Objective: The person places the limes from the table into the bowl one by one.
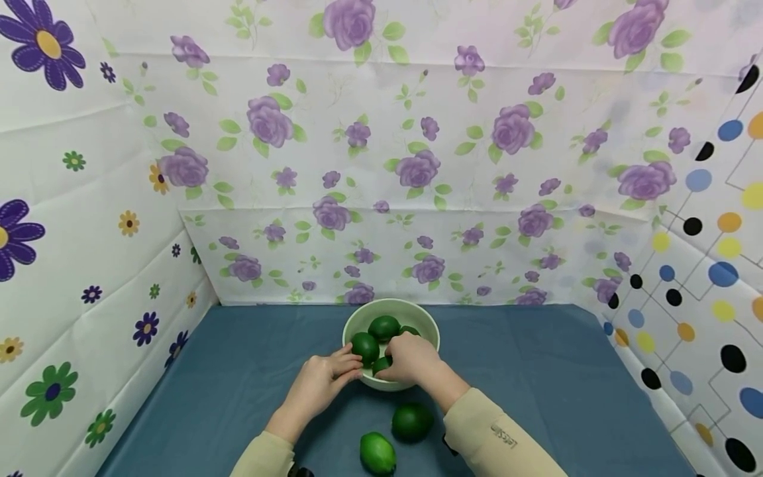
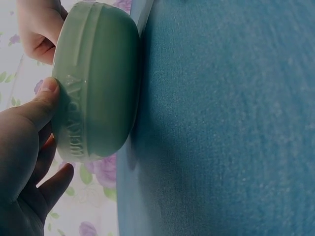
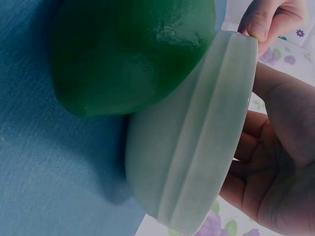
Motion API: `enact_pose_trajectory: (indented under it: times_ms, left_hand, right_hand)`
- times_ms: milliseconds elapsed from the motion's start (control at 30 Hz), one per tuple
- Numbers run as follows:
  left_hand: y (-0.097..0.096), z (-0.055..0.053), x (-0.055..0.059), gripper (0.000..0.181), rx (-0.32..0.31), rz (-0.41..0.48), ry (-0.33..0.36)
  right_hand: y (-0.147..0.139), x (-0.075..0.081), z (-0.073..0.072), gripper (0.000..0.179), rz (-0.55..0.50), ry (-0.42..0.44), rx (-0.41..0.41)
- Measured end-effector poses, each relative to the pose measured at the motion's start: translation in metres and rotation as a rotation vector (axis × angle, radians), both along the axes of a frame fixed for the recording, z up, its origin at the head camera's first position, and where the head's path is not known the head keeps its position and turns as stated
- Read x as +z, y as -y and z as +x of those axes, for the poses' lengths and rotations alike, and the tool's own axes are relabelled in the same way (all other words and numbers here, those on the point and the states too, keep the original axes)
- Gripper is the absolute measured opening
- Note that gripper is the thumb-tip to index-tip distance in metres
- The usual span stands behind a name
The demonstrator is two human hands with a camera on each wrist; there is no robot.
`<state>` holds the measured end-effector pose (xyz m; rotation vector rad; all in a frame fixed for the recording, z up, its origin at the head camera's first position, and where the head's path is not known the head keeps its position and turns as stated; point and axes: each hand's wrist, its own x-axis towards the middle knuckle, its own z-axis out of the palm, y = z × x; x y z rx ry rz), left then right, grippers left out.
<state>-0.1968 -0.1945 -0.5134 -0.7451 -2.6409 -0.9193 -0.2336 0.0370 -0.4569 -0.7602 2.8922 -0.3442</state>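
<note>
A pale green bowl stands on the table, with several dark green limes inside it. My left hand holds the bowl's left rim, its thumb against the outer wall in the left wrist view. Its fingertips lie close by a lime at that side. Over the front right rim, my right hand reaches in, thumb and fingers around a lime near the front. Those fingertips are partly hidden behind the rim in the right wrist view.
Two more limes lie on the blue tablecloth before the bowl: a darker one near my right wrist and a brighter one nearer me. Flowered cloth hangs behind; patterned sheets line both sides.
</note>
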Motion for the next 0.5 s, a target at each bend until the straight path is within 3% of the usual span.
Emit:
enact_pose_trajectory:
  times_ms: [500]
  left_hand:
    - [-0.0007,0.0010,0.0014,0.029,0.006,-0.002,0.016]
  right_hand:
    - [0.0051,0.0022,0.0020,0.029,0.044,0.038,-0.044]
